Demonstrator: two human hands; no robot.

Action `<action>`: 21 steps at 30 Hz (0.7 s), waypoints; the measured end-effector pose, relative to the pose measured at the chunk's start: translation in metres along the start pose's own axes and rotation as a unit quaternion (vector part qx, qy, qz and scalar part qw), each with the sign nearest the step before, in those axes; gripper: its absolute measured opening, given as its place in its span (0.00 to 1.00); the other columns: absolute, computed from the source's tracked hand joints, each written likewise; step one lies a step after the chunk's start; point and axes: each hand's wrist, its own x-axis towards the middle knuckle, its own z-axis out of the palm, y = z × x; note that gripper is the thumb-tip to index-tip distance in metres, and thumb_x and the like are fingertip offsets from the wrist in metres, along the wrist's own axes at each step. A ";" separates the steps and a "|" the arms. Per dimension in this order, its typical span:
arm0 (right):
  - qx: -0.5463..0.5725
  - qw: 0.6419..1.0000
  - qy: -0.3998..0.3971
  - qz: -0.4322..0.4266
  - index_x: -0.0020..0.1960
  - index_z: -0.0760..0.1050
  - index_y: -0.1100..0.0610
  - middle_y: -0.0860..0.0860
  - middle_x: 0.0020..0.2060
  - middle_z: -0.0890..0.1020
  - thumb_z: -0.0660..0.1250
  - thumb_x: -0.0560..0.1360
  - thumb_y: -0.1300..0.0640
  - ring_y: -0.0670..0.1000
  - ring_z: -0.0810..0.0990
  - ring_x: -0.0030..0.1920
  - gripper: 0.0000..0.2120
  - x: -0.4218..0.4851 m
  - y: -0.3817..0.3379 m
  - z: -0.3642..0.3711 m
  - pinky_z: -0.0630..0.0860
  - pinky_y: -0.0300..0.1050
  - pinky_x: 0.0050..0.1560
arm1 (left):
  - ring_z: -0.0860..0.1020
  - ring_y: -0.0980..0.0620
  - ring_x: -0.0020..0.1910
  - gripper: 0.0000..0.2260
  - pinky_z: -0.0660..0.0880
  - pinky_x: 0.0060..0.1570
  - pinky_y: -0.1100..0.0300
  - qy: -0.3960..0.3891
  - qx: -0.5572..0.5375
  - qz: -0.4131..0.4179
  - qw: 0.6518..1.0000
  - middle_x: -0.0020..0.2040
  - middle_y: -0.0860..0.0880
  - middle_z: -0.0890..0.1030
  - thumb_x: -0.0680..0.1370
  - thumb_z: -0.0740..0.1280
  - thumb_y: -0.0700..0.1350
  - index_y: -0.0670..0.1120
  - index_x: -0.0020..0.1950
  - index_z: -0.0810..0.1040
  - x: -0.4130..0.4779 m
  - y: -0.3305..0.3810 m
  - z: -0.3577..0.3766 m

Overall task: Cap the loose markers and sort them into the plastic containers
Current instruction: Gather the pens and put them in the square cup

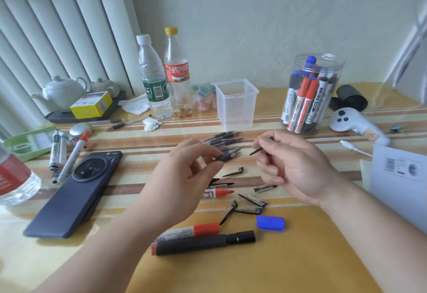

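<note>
Capping of a slim pen [223, 157] with a black rubber grip, head view. The left hand [184, 168] pinches the pen by its grip between thumb and forefinger, the other fingers loosely curled, with the writing end turned toward the right hand [291, 165]. The right hand, fingers curled in, pinches a thin dark piece [257, 150] between thumb and forefinger. This is probably a cap held at its clip, but the fingers hide its body. The two parts are near each other above the striped yellow table [300, 258] and not yet joined. Behind them lies a heap of like pens [227, 141], and loose clear caps [251, 209] with black clips lie nearer the person. To do the step well, the cap's mouth should first be turned to face the tip, since its present facing cannot be told. Pen and cap should then be brought onto one line, so that the tip enters cleanly and leaves no ink on the fingers. A straight push, with the left pinch kept close to the tip for stiffness, ought to seat the cap fully. A slanted push may bend the clip. The capped pen would likely go in the square translucent plastic tub [235, 105], because the round clear plastic jar [312, 94] beside it holds thick markers.
</note>
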 end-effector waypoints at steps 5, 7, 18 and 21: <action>0.001 0.999 -0.051 -0.013 0.48 0.77 0.62 0.55 0.33 0.73 0.66 0.77 0.58 0.50 0.67 0.30 0.07 -0.004 0.001 0.010 0.62 0.42 0.26 | 0.77 0.54 0.36 0.06 0.69 0.36 0.73 0.033 0.005 0.012 0.999 0.45 0.58 0.78 0.77 0.73 0.47 0.59 0.46 0.80 -0.010 -0.009 0.004; -0.020 0.998 -0.054 -0.015 0.48 0.77 0.62 0.55 0.33 0.73 0.65 0.77 0.58 0.50 0.67 0.29 0.07 -0.005 0.001 0.012 0.64 0.42 0.26 | 0.77 0.53 0.36 0.07 0.69 0.35 0.73 0.044 0.004 0.019 0.999 0.45 0.58 0.79 0.77 0.73 0.47 0.60 0.46 0.80 -0.010 -0.009 0.003; -0.053 0.996 -0.053 -0.044 0.49 0.78 0.63 0.55 0.32 0.73 0.65 0.77 0.60 0.50 0.67 0.29 0.07 -0.006 0.004 0.017 0.65 0.42 0.26 | 0.76 0.53 0.34 0.08 0.68 0.33 0.73 0.037 -0.007 0.035 0.999 0.44 0.57 0.78 0.76 0.74 0.45 0.60 0.45 0.80 -0.010 -0.006 0.004; -0.086 0.993 -0.067 -0.044 0.49 0.79 0.64 0.56 0.32 0.74 0.66 0.76 0.60 0.51 0.68 0.28 0.08 -0.008 0.006 0.022 0.67 0.42 0.26 | 0.76 0.53 0.32 0.07 0.67 0.33 0.72 0.023 -0.009 0.042 0.999 0.44 0.57 0.78 0.77 0.73 0.46 0.59 0.46 0.81 -0.011 -0.007 0.006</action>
